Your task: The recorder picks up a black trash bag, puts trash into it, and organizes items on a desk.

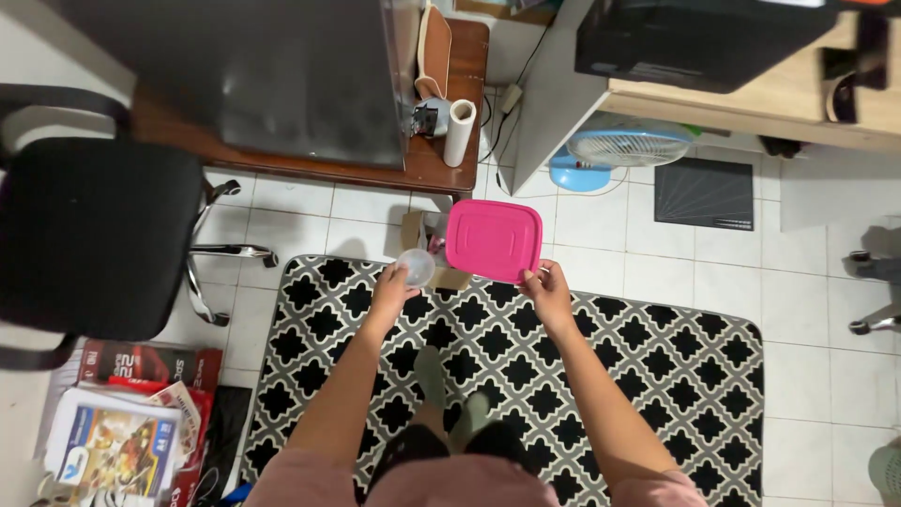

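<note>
Right hand (547, 293) is closed on the edge of a pink container lid (494, 239), held out flat. Left hand (392, 289) is wrapped around a small clear cup (415, 267). Both are held apart above a patterned rug (676, 366); nothing is yet joined or set down.

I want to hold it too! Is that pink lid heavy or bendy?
The pink lid is probably light: the right hand holds it by one corner alone. It looks thin and flat, so it may flex a bit. Its smooth, shiny plastic could be slippery.
</note>
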